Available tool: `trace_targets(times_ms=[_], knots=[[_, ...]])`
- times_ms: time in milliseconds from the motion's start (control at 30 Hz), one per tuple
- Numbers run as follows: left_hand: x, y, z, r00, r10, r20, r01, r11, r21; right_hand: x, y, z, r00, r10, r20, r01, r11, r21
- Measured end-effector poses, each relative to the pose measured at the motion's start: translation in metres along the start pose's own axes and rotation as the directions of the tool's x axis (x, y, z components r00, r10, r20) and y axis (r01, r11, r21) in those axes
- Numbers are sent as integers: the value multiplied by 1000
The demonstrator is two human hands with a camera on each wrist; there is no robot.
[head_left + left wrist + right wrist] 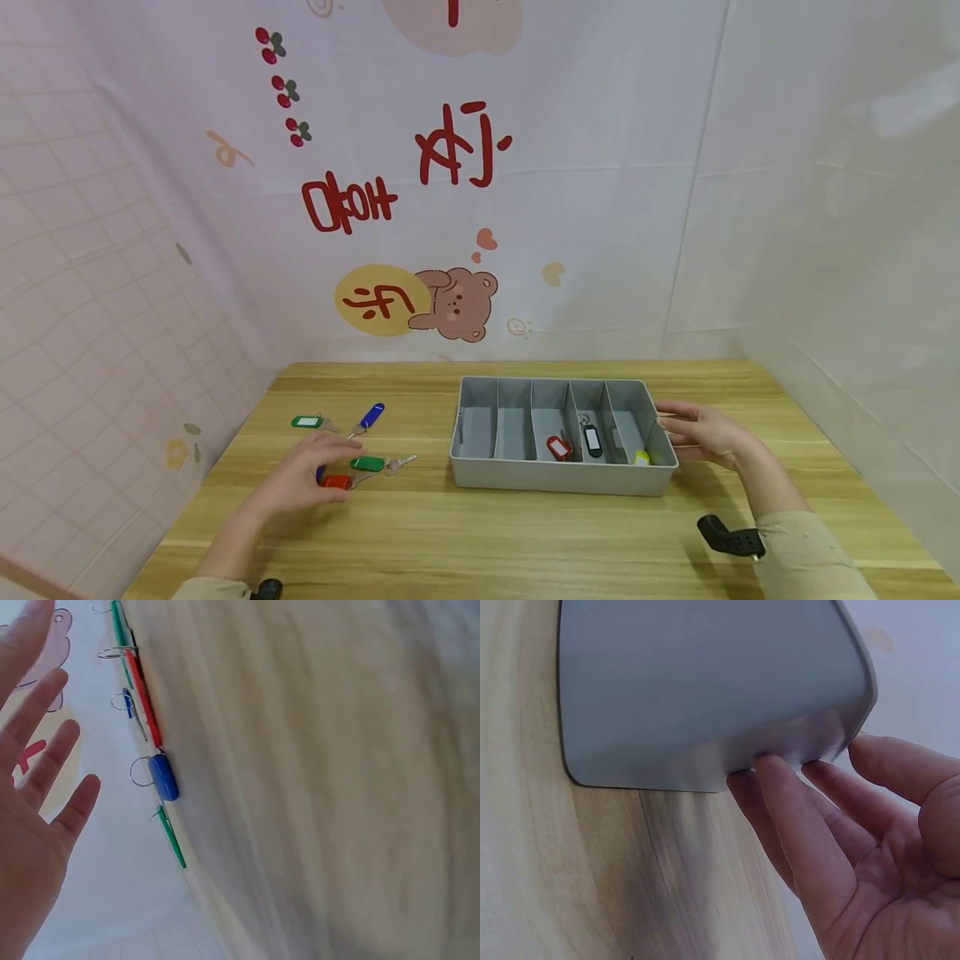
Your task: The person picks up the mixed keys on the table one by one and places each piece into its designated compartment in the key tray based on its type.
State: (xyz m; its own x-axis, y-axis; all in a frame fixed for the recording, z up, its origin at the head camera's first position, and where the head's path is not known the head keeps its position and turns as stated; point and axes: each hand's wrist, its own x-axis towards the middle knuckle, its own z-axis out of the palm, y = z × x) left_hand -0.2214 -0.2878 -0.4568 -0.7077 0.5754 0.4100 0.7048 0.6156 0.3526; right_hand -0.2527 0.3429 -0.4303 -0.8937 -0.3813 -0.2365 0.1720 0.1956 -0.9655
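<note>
My left hand hovers over a loose group of key tags at the left, its fingers spread and holding nothing. Around it lie a red key tag, a green key tag with a key, and a partly hidden blue key tag. Farther back are another blue key tag and another green one. My right hand touches the right end of a grey divided box with its fingertips, as the right wrist view also shows.
Inside the box, a red tag sits in the middle compartment, a dark tag in the one right of it, and a yellow tag in the rightmost. A printed cloth hangs behind the wooden table.
</note>
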Motion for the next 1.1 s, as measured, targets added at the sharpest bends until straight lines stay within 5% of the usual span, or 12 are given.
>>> trace_targets(times_ms=[267,1100], knots=[[-1,-10,1,996,9,84,-13,999,50,-1,1,1,1000,6,-19,-6,1000,-6],[2,-15,-3,992,-4,127,-9,994,107,0,0,0,1000,0,8,0,1000,16]])
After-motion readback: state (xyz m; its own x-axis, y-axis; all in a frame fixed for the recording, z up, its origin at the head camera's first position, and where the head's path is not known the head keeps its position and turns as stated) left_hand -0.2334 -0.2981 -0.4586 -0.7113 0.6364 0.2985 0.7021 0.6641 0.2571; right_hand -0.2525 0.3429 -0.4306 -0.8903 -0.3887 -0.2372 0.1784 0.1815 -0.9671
